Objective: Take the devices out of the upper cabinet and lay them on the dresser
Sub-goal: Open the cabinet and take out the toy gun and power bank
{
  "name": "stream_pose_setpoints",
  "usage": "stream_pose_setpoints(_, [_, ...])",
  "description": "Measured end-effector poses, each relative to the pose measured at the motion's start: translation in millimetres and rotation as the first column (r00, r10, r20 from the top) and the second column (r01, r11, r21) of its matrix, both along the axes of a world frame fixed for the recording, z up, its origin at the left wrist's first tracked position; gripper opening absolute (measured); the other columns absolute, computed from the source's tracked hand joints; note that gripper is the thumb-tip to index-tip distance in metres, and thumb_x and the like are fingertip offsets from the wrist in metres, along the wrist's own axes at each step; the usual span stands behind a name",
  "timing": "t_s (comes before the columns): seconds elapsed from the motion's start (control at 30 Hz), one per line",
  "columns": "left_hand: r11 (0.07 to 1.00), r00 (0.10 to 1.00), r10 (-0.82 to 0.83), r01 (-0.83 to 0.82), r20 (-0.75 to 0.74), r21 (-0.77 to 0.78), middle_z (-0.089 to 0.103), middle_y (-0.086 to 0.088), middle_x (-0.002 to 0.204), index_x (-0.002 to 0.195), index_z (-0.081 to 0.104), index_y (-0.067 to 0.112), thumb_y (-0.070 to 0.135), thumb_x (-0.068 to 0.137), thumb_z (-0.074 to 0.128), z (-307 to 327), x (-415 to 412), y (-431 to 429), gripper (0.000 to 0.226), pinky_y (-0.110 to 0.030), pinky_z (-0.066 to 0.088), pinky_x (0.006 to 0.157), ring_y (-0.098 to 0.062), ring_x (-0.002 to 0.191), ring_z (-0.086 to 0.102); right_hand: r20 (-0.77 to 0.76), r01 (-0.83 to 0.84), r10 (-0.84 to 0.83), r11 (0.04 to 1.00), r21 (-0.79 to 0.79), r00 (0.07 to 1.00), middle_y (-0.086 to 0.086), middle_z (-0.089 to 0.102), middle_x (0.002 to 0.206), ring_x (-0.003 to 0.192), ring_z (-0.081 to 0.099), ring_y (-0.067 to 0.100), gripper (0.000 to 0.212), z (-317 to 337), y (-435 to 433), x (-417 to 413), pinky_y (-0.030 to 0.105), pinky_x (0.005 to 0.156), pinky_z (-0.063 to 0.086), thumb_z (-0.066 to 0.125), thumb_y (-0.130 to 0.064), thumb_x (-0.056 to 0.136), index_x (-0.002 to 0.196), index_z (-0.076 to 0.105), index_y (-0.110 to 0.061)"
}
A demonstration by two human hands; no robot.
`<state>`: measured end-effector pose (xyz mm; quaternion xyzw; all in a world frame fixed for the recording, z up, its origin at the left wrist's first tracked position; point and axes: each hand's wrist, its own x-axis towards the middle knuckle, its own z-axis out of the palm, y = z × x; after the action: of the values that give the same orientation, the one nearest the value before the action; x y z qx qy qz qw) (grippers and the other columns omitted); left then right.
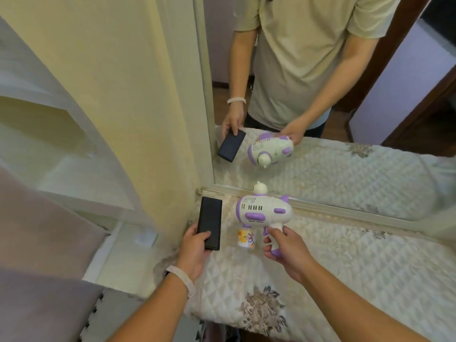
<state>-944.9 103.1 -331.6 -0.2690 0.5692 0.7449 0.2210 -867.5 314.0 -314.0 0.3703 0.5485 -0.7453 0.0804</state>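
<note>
A flat black rectangular device (210, 222) is gripped at its near end by my left hand (196, 250), thumb on top, just above the left end of the dresser top (345, 262). A white and purple toy gun with a small bottle under its barrel (262, 212) is held by its handle in my right hand (286, 250), upright, low over the quilted cloth close to the mirror. Whether either device touches the cloth I cannot tell.
A mirror (345, 174) stands along the back of the dresser and reflects a person, both hands and both devices. A tall cream cabinet side (138, 119) rises at the left, with shelves (61, 154) beyond. Quilted floral cloth covers the dresser.
</note>
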Motion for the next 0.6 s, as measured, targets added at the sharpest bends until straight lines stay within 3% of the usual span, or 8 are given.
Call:
stream_pose_setpoints(0.2, [0.996, 0.994, -0.083, 0.084, 0.068, -0.003, 0.069, -0.01, 0.113, 0.125, 0.058, 0.019, -0.003, 0.092, 0.051, -35.2, -33.7, 4.7, 0.041, -0.047, 0.053, 0.086, -0.028, 0.099, 0.066, 0.063, -0.003, 0.004, 1.0, -0.023, 0.998, 0.011, 0.054, 0.074, 0.064, 0.045, 0.022, 0.011, -29.9, -11.7, -28.9, 0.031, 0.056, 0.038, 0.063, -0.016, 0.087, 0.092, 0.058, -0.008])
stream_pose_setpoints(0.3, [0.994, 0.99, -0.105, 0.105, 0.089, 0.004, 0.068, -0.01, 0.115, 0.127, 0.056, 0.016, -0.001, 0.094, 0.051, -42.2, -45.3, 7.0, 0.038, -0.036, 0.053, 0.07, -0.024, 0.093, 0.065, 0.11, -0.02, 0.018, 1.0, 0.012, 0.994, 0.011, 0.055, 0.075, 0.063, 0.045, 0.022, 0.011, -41.6, -13.8, -38.9, 0.028, 0.052, 0.036, 0.062, -0.018, 0.088, 0.092, 0.06, -0.008])
stream_pose_setpoints(0.43, [0.993, 0.985, -0.118, 0.116, 0.13, 0.022, 0.065, -0.011, 0.114, 0.126, 0.055, 0.014, -0.001, 0.096, 0.049, -46.2, -56.1, 11.3, 0.034, -0.035, 0.055, 0.071, -0.022, 0.093, 0.064, 0.143, -0.031, 0.038, 0.998, -0.051, 0.989, 0.009, 0.055, 0.079, 0.064, 0.048, 0.02, 0.013, -54.7, -10.9, -46.9, 0.026, 0.053, 0.042, 0.063, -0.022, 0.085, 0.092, 0.063, -0.011])
stream_pose_setpoints(0.6, [0.986, 0.98, -0.161, 0.164, 0.12, -0.015, 0.066, -0.003, 0.112, 0.125, 0.053, 0.021, -0.005, 0.096, 0.043, -54.7, -61.4, 15.6, 0.04, -0.035, 0.056, 0.07, -0.021, 0.097, 0.066, 0.126, -0.079, 0.096, 0.988, -0.135, 0.987, 0.008, 0.057, 0.08, 0.066, 0.051, 0.017, 0.013, -64.2, -4.3, -51.2, 0.029, 0.066, 0.046, 0.061, -0.022, 0.088, 0.094, 0.063, -0.011])
